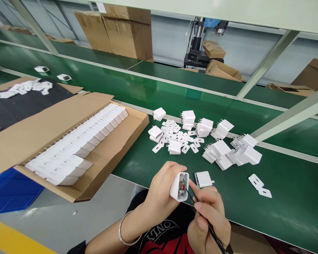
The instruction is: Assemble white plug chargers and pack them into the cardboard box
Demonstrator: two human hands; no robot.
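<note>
My left hand [159, 194] is closed round a white charger housing [175, 187], its open end turned up so the parts inside show. In my right hand [210, 215] is a pair of black tweezers [214, 234], held like a pen. Their tips reach the housing's open end; whether they touch the parts inside I cannot tell. Just beyond my right hand a white charger [203, 179] lies on the green bench [281, 211]. Farther off are a pile of small white cover plates [172, 130] with slots and several white chargers [219, 150] in clusters.
To the left, a shallow cardboard box [122, 151] holds a row of white chargers [76, 144]. Two loose cover plates [256, 181] lie at the right. A metal post [288, 113] rises from behind the bench. Beyond the green conveyor stand large cartons [127, 33] and a press machine [198, 42].
</note>
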